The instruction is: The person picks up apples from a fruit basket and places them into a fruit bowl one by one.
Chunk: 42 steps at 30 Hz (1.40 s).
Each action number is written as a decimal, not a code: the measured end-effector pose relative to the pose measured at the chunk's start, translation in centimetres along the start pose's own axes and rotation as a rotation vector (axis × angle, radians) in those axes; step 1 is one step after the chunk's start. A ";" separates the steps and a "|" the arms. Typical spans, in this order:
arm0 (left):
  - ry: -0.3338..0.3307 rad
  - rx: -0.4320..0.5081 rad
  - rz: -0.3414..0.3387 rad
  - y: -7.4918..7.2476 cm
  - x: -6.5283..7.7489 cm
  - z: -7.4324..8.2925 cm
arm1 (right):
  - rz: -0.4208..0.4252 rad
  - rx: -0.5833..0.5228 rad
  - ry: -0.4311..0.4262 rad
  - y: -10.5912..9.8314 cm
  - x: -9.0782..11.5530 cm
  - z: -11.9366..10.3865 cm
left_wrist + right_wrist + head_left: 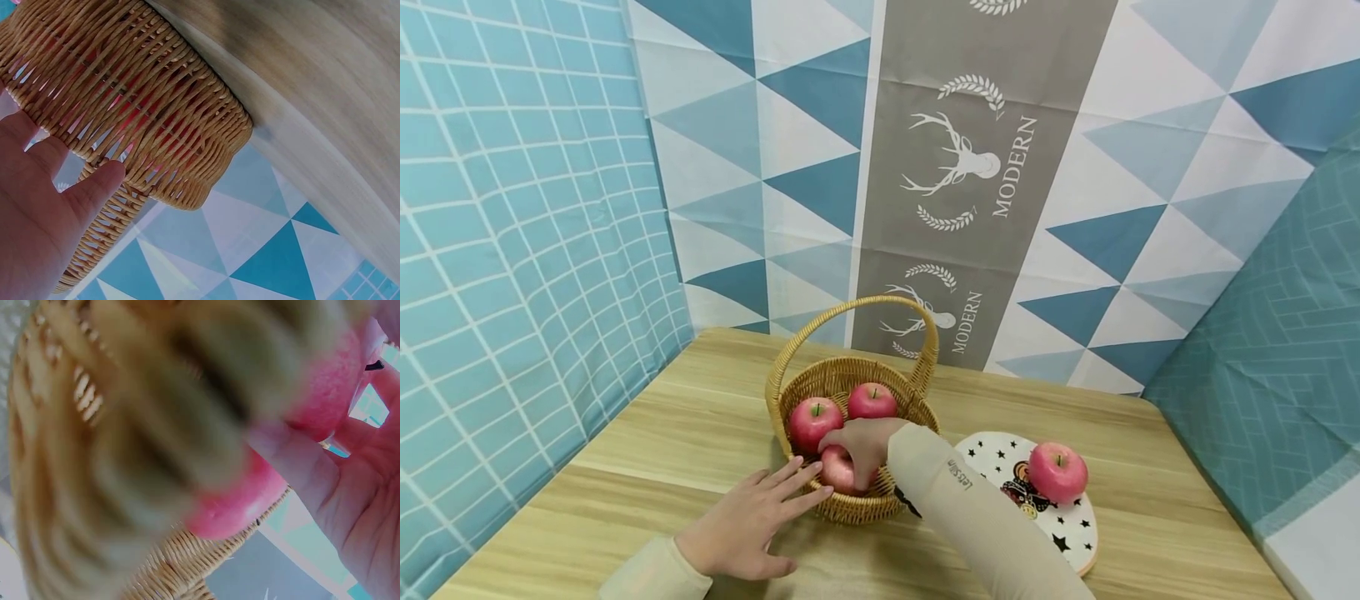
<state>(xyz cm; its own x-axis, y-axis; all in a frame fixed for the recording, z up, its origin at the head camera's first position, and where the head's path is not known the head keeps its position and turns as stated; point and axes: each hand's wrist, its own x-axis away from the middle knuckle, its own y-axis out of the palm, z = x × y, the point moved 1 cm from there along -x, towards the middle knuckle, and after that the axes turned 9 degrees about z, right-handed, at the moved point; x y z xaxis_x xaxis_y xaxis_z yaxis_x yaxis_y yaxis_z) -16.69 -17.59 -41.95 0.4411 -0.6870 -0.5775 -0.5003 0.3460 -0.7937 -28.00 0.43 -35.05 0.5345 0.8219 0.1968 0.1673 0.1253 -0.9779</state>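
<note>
A wicker basket (857, 508) with a tall arched handle stands on the table. Inside it, one pink-red apple (816, 424) lies at the left and another apple (872, 401) at the back. My right hand (867, 443) reaches in over the right side and grips a third apple (837, 469) near the front rim; the right wrist view shows thumb and fingers around this gripped apple (331, 387). My left hand (752, 515) has its fingers stretched out, fingertips right at the basket's front-left rim. In the left wrist view these fingers (100, 187) lie along the woven rim.
Right of the basket, a white board (992, 450) with black stars and a cartoon figure lies on the wooden table (700, 417). One more apple (1057, 472) sits on it. Patterned cloth (805, 167) hangs behind the table and at both sides.
</note>
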 end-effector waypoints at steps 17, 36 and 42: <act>-0.005 0.020 0.006 0.2 -0.2 0.0 | -0.062 -0.096 0.151 -3.6 2.2 1.5; -0.012 0.019 -0.001 0.1 0.0 -0.1 | -0.109 -0.340 0.248 -6.8 6.0 3.7; -0.007 0.022 0.007 0.2 -0.2 -0.1 | -0.107 -0.437 0.301 -7.4 7.6 4.5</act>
<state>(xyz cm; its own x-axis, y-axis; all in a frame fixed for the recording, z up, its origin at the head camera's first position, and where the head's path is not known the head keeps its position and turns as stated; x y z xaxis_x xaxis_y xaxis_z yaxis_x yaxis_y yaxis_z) -16.97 -17.47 -41.97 0.4426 -0.6801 -0.5844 -0.4870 0.3649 -0.7935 -28.87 8.28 -26.67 0.6985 0.6135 0.3683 0.5287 -0.0957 -0.8434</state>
